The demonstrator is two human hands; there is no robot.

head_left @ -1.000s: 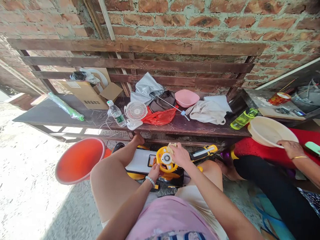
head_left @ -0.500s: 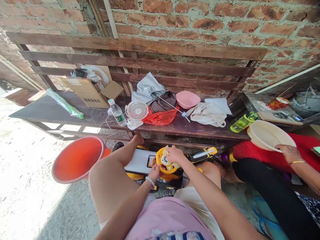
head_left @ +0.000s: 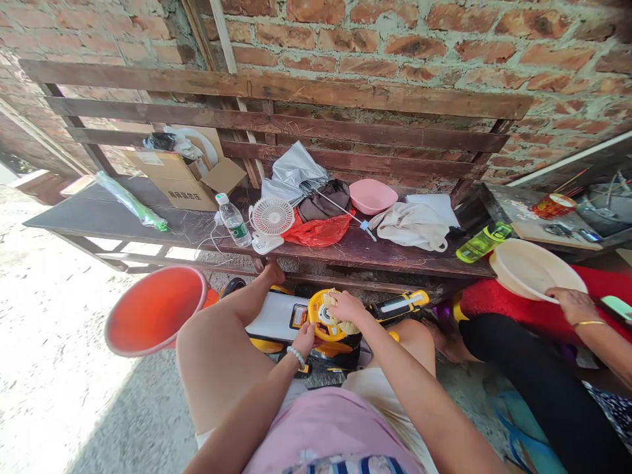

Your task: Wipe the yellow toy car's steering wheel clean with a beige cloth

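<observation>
Between my legs is a yellow, black and white ride-on toy car (head_left: pixel 276 311) with a yellow steering wheel (head_left: pixel 316 305). My left hand (head_left: pixel 304 338) grips the wheel's near-left rim, its fingers closed round it. On the wheel's right side, my right hand (head_left: pixel 347 308) presses a crumpled cream cloth (head_left: pixel 348 326) against the wheel; part of the cloth shows above and below the fingers. A yellow-and-black arm with a grey strip (head_left: pixel 401 305) extends from the toy to the right of the wheel.
A wooden bench (head_left: pixel 217 253) holds a cardboard box (head_left: pixel 170 181), water bottle (head_left: pixel 234 220), small fan (head_left: pixel 271 217), red bag (head_left: pixel 320 230) and pink basin (head_left: pixel 373 196). An orange bucket (head_left: pixel 158 313) stands left. At right, another person's hand (head_left: pixel 575 304) holds a cream basin (head_left: pixel 528 263).
Both hands stay at the steering wheel, with the cloth still under my right hand. The view has shifted slightly. A light green object at the far right shows more fully beside the other person.
</observation>
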